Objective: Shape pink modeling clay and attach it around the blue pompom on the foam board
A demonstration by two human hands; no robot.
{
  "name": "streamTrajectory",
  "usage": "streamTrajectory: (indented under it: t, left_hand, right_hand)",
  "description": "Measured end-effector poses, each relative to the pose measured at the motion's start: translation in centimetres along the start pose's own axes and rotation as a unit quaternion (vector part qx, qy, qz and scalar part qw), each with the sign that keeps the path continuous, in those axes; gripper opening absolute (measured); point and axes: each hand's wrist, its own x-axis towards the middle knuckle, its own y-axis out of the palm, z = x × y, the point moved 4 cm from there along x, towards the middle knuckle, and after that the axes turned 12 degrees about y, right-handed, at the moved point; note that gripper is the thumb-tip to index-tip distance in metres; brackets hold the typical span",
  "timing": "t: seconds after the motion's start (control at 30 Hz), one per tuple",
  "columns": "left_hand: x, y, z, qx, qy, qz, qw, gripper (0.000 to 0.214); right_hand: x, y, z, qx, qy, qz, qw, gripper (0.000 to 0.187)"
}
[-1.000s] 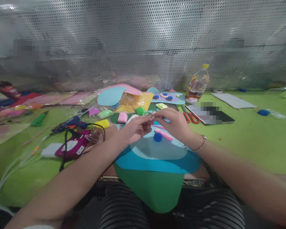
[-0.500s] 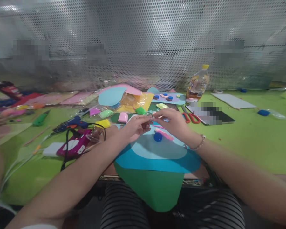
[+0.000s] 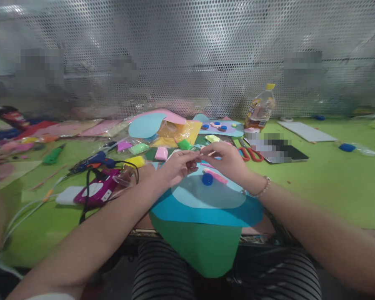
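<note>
Fingertip to fingertip, my left hand (image 3: 181,166) and my right hand (image 3: 223,157) meet above the layered paper. Both are closed in a pinch; whatever lies between the fingertips is too small to make out. Below them is a light-blue paper shape (image 3: 203,198) on a darker blue sheet (image 3: 187,216), with a green sheet (image 3: 203,250) hanging over the table's front edge. A round blue clay piece (image 3: 207,179) rests on the light-blue paper, touching or close beside a pink tool-like piece (image 3: 218,176).
Left of my hands lie a purple power strip (image 3: 98,189), a blue glue gun (image 3: 95,161) and packets of coloured clay (image 3: 161,153). To the right are red-handled scissors (image 3: 251,154), a tablet-like device (image 3: 278,151) and a drink bottle (image 3: 261,109). A perforated metal panel (image 3: 187,54) stands behind.
Very little differs. Both hands keep their pinch in the same place, with only a slight shift at the fingertips.
</note>
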Motion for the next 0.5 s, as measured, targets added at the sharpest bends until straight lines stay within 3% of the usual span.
streamTrajectory:
  t: [0.3, 0.5]
  left_hand:
    - [0.04, 0.02, -0.11, 0.005, 0.000, 0.001, 1.000, 0.021]
    - [0.25, -0.07, -0.30, 0.066, 0.041, 0.001, 0.997, 0.024]
  right_hand:
    - [-0.02, 0.01, -0.16, 0.011, 0.009, 0.007, 1.000, 0.013]
    - [-0.03, 0.33, -0.25, 0.010, -0.003, 0.025, 1.000, 0.018]
